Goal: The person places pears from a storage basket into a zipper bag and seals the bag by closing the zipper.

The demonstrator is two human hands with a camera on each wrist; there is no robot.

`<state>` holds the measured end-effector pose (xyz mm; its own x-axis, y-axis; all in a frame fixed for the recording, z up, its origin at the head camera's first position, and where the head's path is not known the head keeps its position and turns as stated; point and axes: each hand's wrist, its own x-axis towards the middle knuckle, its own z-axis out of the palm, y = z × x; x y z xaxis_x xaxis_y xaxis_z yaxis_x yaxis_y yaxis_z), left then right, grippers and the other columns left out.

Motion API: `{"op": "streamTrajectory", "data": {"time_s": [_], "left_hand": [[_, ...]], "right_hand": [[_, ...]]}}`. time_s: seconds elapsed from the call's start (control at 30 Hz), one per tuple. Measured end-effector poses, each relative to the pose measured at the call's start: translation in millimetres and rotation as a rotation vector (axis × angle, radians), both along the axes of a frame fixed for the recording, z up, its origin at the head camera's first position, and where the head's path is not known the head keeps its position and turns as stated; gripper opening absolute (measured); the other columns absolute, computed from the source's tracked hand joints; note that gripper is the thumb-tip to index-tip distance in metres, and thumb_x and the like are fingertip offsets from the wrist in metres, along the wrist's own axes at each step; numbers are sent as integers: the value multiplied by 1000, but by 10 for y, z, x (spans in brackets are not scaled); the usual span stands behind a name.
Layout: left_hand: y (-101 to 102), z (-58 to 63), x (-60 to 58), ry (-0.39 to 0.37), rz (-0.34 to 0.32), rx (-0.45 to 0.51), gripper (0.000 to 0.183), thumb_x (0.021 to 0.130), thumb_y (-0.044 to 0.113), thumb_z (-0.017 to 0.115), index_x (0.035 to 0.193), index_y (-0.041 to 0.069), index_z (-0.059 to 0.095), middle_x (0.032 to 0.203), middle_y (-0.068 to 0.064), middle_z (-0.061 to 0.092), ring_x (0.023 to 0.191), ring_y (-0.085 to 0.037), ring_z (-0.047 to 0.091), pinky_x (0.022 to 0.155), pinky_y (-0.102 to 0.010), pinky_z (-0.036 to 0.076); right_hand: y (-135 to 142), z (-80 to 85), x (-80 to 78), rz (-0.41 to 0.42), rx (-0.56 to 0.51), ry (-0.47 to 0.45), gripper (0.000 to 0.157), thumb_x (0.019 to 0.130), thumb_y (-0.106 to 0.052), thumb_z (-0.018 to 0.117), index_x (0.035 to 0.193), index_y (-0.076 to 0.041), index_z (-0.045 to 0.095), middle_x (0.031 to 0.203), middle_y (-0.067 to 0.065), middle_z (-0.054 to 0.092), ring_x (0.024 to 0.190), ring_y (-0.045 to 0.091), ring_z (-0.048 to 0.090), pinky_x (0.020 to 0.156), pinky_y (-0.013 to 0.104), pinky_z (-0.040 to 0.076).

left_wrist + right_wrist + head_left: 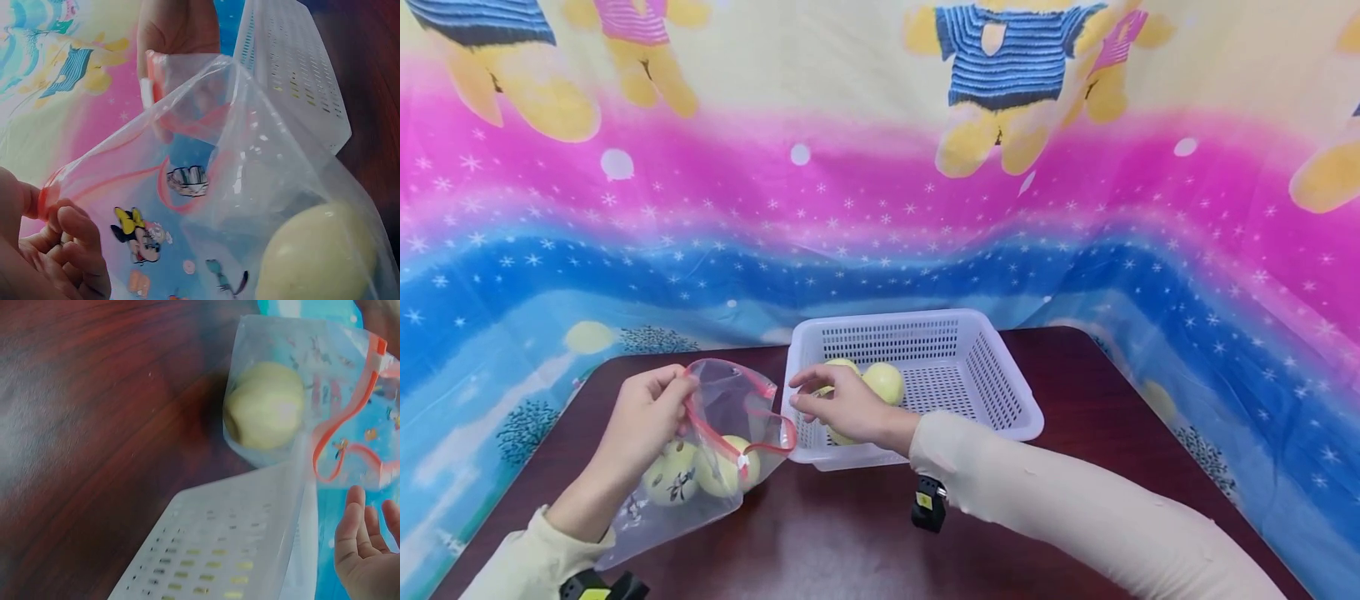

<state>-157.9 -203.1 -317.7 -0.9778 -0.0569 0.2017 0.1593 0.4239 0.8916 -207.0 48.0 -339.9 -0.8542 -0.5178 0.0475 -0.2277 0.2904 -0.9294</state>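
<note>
My left hand (pixel 651 417) pinches the red-edged mouth of a clear zip bag (pixel 625 537) between thumb and fingers. Pale yellow-green round fruits, like apples (pixel 673 475), lie inside the bag, which has cartoon prints. The bag's mouth gapes toward the basket. My right hand (pixel 850 404) is over the left side of a white plastic basket (pixel 1030 421), its fingers loosely bent and holding nothing. In the right wrist view, those fingertips (pixel 355 497) are just below the bag's red edge. More of the same fruit (pixel 885 383) sits in the basket, partly hidden by this hand.
Bag and basket stand side by side on a dark red-brown table (pixel 850 533). A patterned cloth (pixel 880 183) with bears and snowflakes hangs behind and around the table. A black wrist camera (pixel 928 504) is strapped under the right sleeve.
</note>
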Motion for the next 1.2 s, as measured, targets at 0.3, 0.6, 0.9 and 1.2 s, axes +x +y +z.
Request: {"op": "streamTrajectory", "data": {"time_s": [0.3, 0.6, 0.9, 1.2], "left_hand": [[-39, 65, 8, 103, 63, 89, 37, 107, 20, 48, 73, 4, 52, 55, 6, 46, 45, -12, 44, 38, -32, 33], [-53, 66, -11, 94, 50, 78, 36, 106, 23, 50, 75, 6, 54, 56, 8, 44, 47, -11, 42, 39, -33, 31], [11, 21, 4, 2, -65, -25, 34, 105, 26, 55, 80, 2, 54, 53, 6, 47, 45, -13, 42, 40, -32, 37], [25, 17, 28, -11, -125, -70, 18, 102, 15, 57, 96, -3, 56, 62, 7, 53, 48, -15, 47, 43, -30, 40]], "right_hand": [[116, -1, -100, -54, 5, -2, 32, 100, -19, 61, 127, -2, 64, 122, 14, 67, 87, 20, 70, 77, 28, 54], [161, 18, -123, -66, 4, -16, 29, 100, -19, 62, 123, -4, 66, 122, 13, 69, 84, 12, 68, 76, 26, 53], [236, 15, -162, -67, 19, 13, 27, 101, -18, 60, 123, -4, 67, 123, 16, 68, 88, 21, 69, 82, 36, 56], [417, 18, -296, -123, 37, 42, 27, 101, -17, 60, 121, -2, 67, 119, 16, 68, 87, 23, 70, 77, 31, 56]]}}
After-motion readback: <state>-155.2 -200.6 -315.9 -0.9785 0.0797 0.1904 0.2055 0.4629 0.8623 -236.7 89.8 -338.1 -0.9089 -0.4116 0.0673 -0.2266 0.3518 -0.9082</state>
